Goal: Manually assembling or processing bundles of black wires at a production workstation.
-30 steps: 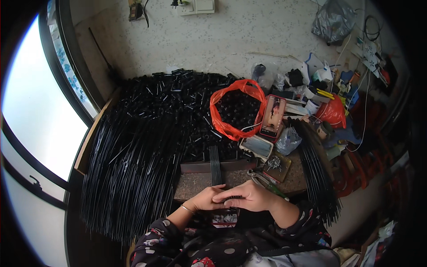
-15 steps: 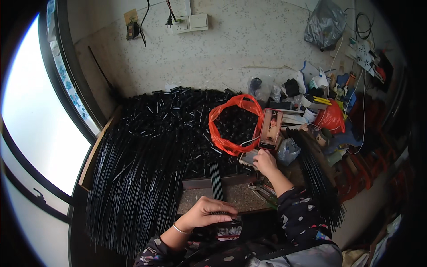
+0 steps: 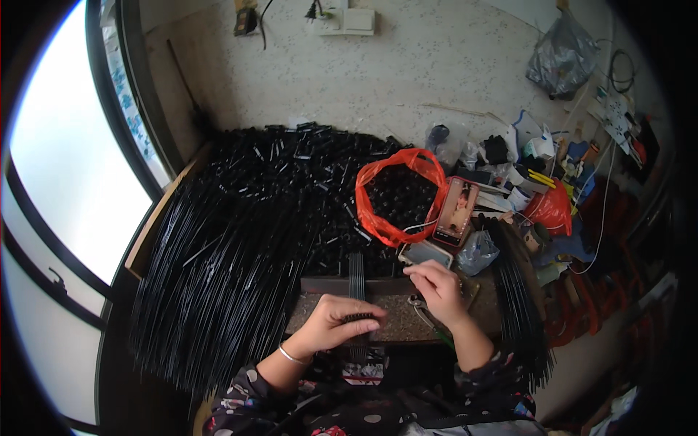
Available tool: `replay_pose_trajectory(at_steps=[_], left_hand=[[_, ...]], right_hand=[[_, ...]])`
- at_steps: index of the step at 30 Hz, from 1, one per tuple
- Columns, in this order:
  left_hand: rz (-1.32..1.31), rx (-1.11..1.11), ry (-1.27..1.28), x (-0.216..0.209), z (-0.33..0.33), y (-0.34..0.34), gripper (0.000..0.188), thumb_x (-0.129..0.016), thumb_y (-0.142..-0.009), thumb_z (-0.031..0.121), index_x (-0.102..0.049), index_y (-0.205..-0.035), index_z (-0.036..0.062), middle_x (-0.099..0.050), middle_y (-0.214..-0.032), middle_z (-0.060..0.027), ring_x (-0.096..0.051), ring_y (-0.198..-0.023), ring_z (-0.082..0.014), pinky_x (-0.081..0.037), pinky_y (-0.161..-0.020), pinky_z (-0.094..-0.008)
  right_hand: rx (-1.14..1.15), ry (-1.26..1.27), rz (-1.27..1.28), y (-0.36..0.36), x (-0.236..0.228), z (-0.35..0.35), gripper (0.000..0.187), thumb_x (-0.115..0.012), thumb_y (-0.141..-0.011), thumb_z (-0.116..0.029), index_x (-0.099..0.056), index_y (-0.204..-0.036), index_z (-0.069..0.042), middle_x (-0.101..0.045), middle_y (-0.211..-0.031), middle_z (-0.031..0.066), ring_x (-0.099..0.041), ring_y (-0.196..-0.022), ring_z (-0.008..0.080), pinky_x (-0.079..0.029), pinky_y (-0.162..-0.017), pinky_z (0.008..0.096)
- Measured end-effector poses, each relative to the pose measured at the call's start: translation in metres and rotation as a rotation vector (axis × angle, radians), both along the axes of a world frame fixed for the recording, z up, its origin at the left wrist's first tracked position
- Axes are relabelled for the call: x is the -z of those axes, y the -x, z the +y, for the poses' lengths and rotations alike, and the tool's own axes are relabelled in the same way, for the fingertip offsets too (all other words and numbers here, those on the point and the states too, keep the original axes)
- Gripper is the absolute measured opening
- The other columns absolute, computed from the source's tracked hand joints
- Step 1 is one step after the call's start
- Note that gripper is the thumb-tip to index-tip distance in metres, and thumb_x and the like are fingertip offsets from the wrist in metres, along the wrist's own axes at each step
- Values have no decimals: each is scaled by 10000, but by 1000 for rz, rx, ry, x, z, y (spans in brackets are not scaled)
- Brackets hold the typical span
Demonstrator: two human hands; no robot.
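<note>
My left hand (image 3: 337, 320), with a bangle at the wrist, is closed round a flat bundle of thin dark rods (image 3: 356, 270) near the table's front edge. A row of small dark ends shows between its thumb and fingers. The rods stretch away across a dark raised strip (image 3: 320, 285). My right hand (image 3: 438, 289) is in the air to the right, fingers bent together. Whatever they may pinch is too small to make out. Just beyond it lies a shallow rectangular tray (image 3: 425, 253). Pliers (image 3: 420, 305) lie beside this hand, on the left.
A red plastic bag (image 3: 369, 218) full of small black parts stands behind, beside a propped phone (image 3: 456, 211). Black tubular parts (image 3: 291, 163) and long black rods (image 3: 211, 291) cover the left. More rods (image 3: 516, 291) lie at right, near a clear bag (image 3: 477, 253).
My right hand has drawn back from the tray toward me, uncovering more of it. My left hand still grips the bundle, slightly more to the left. The whole view has shifted somewhat.
</note>
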State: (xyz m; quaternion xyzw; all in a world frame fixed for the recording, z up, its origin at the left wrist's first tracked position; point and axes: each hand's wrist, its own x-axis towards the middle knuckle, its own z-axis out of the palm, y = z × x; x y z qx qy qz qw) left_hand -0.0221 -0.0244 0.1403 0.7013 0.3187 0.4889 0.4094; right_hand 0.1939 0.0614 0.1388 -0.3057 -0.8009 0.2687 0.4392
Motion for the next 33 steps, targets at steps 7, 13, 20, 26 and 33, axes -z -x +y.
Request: replay_pose_trajectory(at_steps=[7,13,20,26,33], left_hand=[[14,-3,-74,-4,1,-5,170,-665,-786,63,-657,-933,-22,-678,-840,-115,-666,-770,-193,-526,-713,-272],[48,-32,-123,-2,-4,-8,180,-680,-772,65,-653,-924,-29,-675,-835,-127,-668,-765,-207,-525,-698,-274],[76,-7,-171,0,-5,-10,201,-699,-758,85,-653,-920,-26,-668,-831,-146,-662,-786,-247,-521,-698,-288],[102,32,-148,-3,-4,-12,235,-709,-752,141,-656,-915,-20,-665,-822,-154,-656,-803,-284,-507,-787,-340],[77,50,-200,-1,-4,-13,271,-704,-753,183,-654,-942,-6,-660,-761,-150,-650,-777,-300,-444,-918,-416]], right_hand=[[70,-422,-154,11,-37,-78,266,-620,-675,92,-658,-920,-3,-555,-787,85,-539,-707,241,-451,-617,305],[63,-485,-189,13,-37,-84,314,-618,-647,92,-648,-948,6,-546,-816,84,-531,-732,249,-459,-627,323],[-25,-558,-253,11,-40,-85,335,-634,-624,99,-665,-938,-13,-562,-810,82,-543,-714,243,-468,-616,314],[-95,-572,-222,6,-46,-73,307,-645,-610,37,-668,-906,-43,-563,-797,41,-547,-699,207,-469,-596,307],[-200,-369,-111,5,-47,-71,248,-660,-662,68,-650,-894,-19,-576,-813,65,-560,-735,232,-473,-619,311]])
